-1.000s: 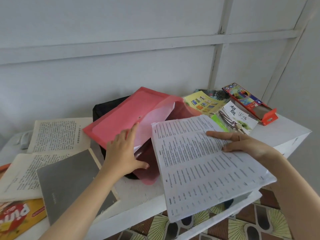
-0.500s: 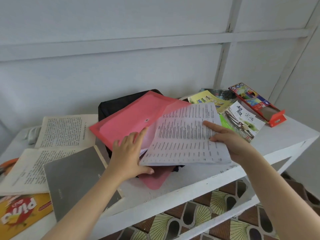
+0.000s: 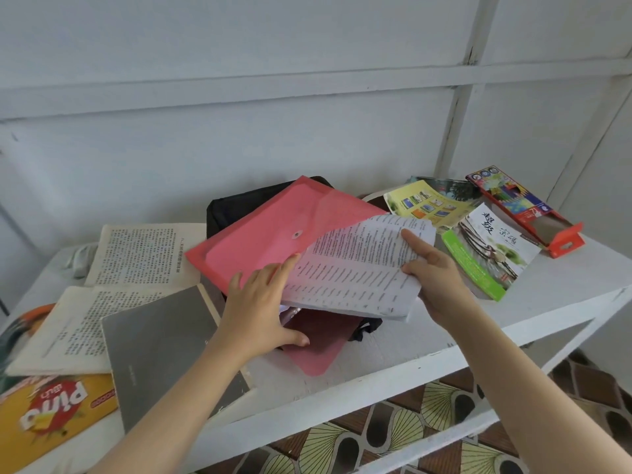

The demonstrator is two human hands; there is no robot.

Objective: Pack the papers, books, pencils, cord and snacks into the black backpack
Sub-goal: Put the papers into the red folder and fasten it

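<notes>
Head view. Left hand (image 3: 260,309): fingers spread, pressed on red folder (image 3: 273,230) at its mouth. Right hand (image 3: 436,282): pinched papers (image 3: 362,271), index straight on top. Papers: left end under folder's translucent front, long axis left-right.

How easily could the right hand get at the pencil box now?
Probably not yet: the right hand holds the papers, though only a flat book lies before the pencil box.
</notes>
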